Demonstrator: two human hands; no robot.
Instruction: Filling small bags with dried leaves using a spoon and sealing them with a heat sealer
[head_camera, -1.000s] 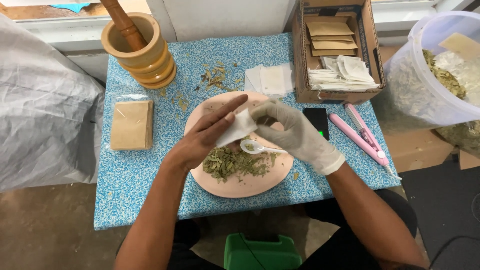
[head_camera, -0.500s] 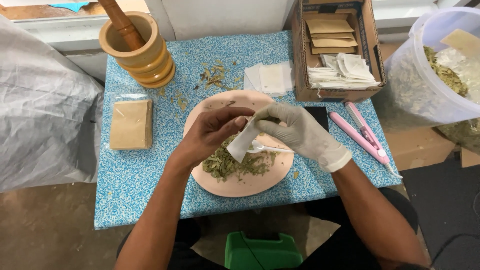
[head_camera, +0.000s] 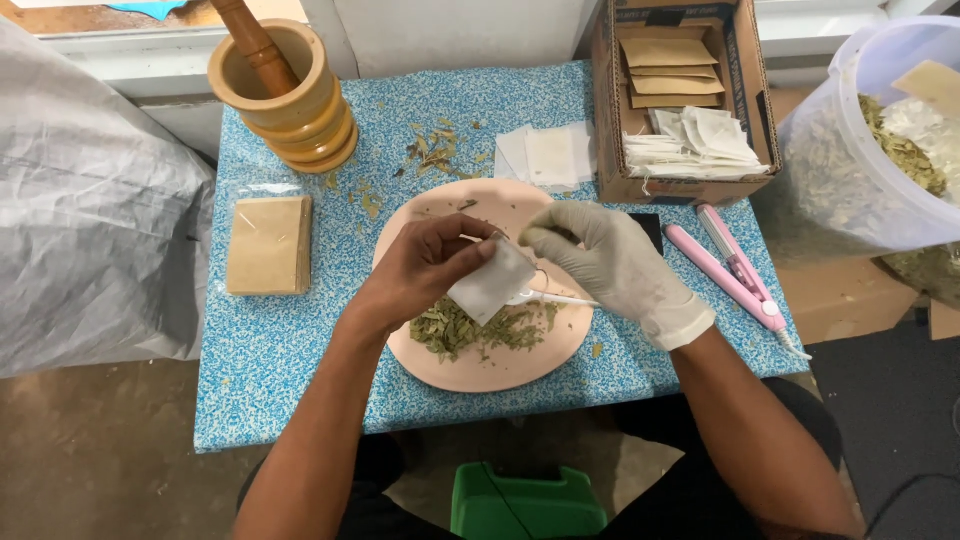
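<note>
**Hands work a small white sachet over a plate of dried leaves**

A blue speckled tabletop (head_camera: 290, 350) carries the whole spread, seen from above. To the right, off the table, stands a large translucent plastic tub of dried leaves (head_camera: 880, 170); on the table's far right corner sits an open brown cardboard box (head_camera: 610, 120) stacked with tan envelopes and white sachets. A turned wooden mortar with its pestle (head_camera: 285, 95) occupies the far left corner, and a flat tan packet in clear wrap (head_camera: 268, 245) lies near the left edge. At centre, a round pink plate (head_camera: 500, 365) bears a loose heap of dried green leaves (head_camera: 470, 328). A pink clamp-style heat sealer (head_camera: 735, 265) rests to the right of the plate.

Above the plate, the bare left hand (head_camera: 425, 265) pinches a small white paper sachet (head_camera: 492, 282) at its upper corner, fingers closed on it. The sachet hangs on a slant, long axis running from upper right down to lower left, its lower end just over the leaves. The right hand in a white glove (head_camera: 610, 262) meets it from the right at the top edge, fingertips narrowed there; whether they grip the paper cannot be told. The left hand is nearer the leaf heap.
</note>
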